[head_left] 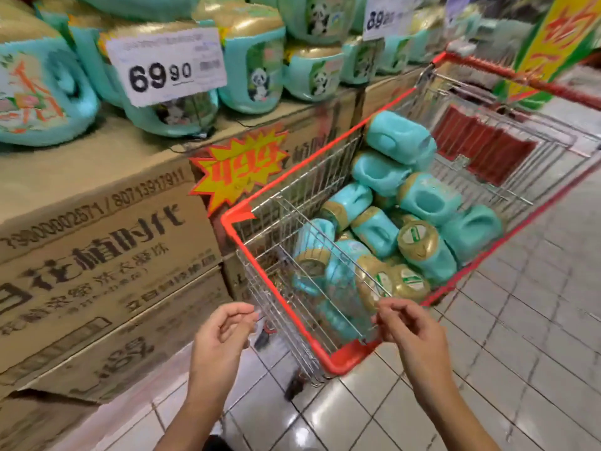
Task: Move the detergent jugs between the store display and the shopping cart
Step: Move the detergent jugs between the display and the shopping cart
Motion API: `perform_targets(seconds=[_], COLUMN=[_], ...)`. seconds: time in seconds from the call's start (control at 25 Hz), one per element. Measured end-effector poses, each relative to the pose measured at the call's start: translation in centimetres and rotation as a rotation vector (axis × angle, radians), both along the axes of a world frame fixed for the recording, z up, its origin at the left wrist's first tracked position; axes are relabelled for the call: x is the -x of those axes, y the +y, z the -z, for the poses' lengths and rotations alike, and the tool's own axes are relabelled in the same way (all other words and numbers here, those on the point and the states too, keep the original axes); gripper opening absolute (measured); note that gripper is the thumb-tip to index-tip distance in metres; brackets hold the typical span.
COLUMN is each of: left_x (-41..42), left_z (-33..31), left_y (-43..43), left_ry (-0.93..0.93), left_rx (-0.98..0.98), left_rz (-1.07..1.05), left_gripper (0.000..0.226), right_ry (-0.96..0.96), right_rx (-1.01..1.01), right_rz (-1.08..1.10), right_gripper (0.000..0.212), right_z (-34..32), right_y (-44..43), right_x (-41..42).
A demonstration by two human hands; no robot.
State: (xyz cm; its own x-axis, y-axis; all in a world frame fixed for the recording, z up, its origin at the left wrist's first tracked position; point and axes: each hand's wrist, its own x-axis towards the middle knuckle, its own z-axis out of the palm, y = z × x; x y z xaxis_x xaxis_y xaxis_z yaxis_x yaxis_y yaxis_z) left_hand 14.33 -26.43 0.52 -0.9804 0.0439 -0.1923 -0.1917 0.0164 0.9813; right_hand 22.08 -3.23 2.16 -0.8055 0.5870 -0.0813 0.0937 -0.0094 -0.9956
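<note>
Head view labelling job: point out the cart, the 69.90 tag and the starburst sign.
cart (351,355), head view, red near corner of rim
69.90 tag (166,65), head view, middle of white card
starburst sign (240,167), head view, yellow centre

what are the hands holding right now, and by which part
The jugs are untouched. The left hand and right hand curl at the wire flap of the cart; whether either pinches it cannot be told.
</note>
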Motion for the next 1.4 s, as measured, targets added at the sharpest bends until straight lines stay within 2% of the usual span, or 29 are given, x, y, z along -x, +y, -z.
perform_targets(seconds=[0.28,0.52,0.72,0.84,1.04,1.16,1.28,1.4], left_x=[-1.4,2.7,12.0,18.1,26.5,29.9,32.4,34.7], left_z=[-1.2,-1.2,-0.5,-0.8,-1.7,-0.7,0.1,0.9], left_y=[14.8,23.9,31.8,36.1,42.0,45.0,47.8,50.2], left_ry=[0.036,0.020,0.003,0.002,-0.004,-0.081,-0.265,-0.337], left_rx=[-0.029,-0.011,0.031,0.111,0.154,0.132,-0.032,-0.133], left_rz=[0.246,0.306,0.264,0.246,0.193,0.093,-0.009,-0.089], left_gripper=[0.022,0.017,0.021,0.015,0.013,0.027,0.054,0.065], right_ry=[-0.022,0.029,0.046,0.018,-0.041,-0.057,-0.105,-0.182], right_rx=[-0.015,-0.064,-0.128,-0.160,-0.245,-0.241,-0.264,-0.228], right_rz=[0.171,0.153,0.083,0.035,-0.007,-0.034,-0.127,-0.277], right_gripper=[0.017,0.022,0.025,0.025,0.009,0.011,0.026,0.031], right_z=[-1.6,-2.1,-3.0,-3.7,-2.5,-0.6,1.5,3.7], right_y=[11.6,19.5,28.7,34.0,41.1,44.0,45.8,46.5], right_x=[-5.3,-1.4,8.4,15.6,26.9,34.1,40.3,44.0])
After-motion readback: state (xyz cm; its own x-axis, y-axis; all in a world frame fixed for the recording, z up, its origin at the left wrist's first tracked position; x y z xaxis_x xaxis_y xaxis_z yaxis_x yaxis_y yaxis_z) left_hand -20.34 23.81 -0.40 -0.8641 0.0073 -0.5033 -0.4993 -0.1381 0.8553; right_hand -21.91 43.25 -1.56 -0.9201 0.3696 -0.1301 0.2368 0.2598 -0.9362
